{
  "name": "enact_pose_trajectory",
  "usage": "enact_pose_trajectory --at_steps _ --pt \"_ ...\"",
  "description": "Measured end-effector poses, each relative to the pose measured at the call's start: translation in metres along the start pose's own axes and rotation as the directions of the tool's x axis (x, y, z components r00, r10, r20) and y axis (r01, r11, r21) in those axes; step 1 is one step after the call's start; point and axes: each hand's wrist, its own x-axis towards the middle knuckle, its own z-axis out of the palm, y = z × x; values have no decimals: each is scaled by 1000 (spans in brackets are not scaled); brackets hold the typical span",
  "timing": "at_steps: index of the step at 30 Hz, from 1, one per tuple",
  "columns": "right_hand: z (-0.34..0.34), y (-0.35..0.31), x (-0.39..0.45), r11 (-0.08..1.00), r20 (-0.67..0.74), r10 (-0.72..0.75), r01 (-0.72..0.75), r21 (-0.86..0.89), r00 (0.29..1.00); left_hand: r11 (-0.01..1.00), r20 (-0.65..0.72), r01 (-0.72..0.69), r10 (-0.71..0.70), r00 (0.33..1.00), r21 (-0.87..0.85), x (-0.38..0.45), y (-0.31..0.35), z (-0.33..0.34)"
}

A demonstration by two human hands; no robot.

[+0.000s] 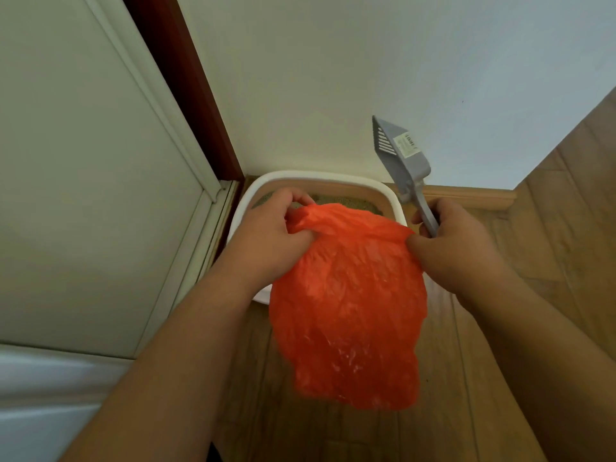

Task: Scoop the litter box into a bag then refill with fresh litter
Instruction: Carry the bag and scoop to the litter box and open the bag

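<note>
Now your left hand [271,236] grips one top edge of the orange bag [346,305], which hangs over the litter box [320,177]. Your right hand [456,243] pinches the other edge and also holds the scoop [401,160] upright by its handle.

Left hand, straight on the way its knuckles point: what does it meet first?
Likely the litter in the white litter box. The left hand, gripping the orange bag, sits over the box; the wall lies beyond. Depth is unclear.
</note>
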Motion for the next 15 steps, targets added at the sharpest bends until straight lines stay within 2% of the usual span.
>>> enact_pose_trajectory --at_steps 2,4,8,10,15 --pt "-2 -2 -3 996 -10 -16 15 -84 1000 1000 13 11 -11 1000 18 -2 3 0" --pt "-2 -5 -7 996 19 -39 40 -75 999 1000 32 -3 2 999 20 -4 6 2" --pt "5 -18 -21 969 142 -98 62 238 985 998 149 -52 54 987 -20 -11 14 9" --pt "10 -23 -23 946 209 -116 44 323 971 995 184 -77 87 979 -56 -12 16 13" --pt "11 -23 -21 965 165 -114 70 252 980 983 217 -140 164 962 -121 -14 14 17"
